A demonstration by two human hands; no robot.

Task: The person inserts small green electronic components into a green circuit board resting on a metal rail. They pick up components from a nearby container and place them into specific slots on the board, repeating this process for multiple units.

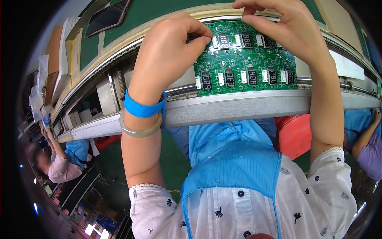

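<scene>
A green circuit board panel point(238, 59) lies across the rails in front of me, with rows of small digit displays and white connectors on it. My left hand point(169, 49) is at the panel's upper left corner, thumb and forefinger pinched together by the end display. What the pinch holds, if anything, is too small to tell. Over the panel's far edge, my right hand point(284, 32) has its thumb tip close to a bent fingertip. I cannot make out anything between them. Around my left wrist are a blue strap point(144, 104) and a pale bangle point(140, 130).
A metal rail point(238, 105) runs along the near side of the panel, with a steel rod point(181, 90) behind it. On the green surface at the far left rests a phone point(106, 18). Other people are at the left point(65, 165) and right point(368, 147) edges.
</scene>
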